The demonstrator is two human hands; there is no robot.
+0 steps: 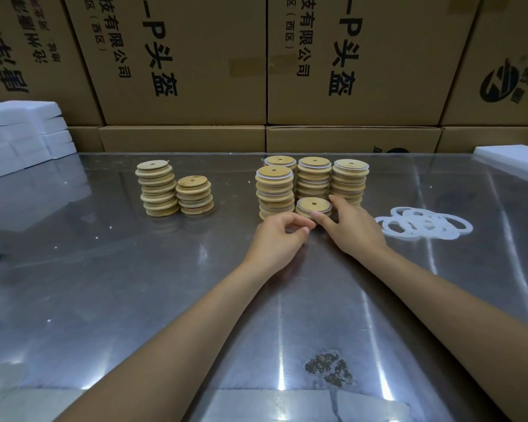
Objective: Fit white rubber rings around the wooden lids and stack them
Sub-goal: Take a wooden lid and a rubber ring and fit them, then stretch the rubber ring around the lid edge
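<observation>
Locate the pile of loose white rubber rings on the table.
In the head view, the rings lie flat on the metal table, right of the right hand and the ringed lid stacks.

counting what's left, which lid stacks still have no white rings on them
The two stacks on the left: plain wood all the way down. The stacks by the hands show white rings between the lids, and spare rings lie to the right.

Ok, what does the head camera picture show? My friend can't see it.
Two hands, the left hand and right hand, touch a short stack of ringed wooden lids on a shiny table. Taller stacks stand behind; white rings lie right.
</observation>
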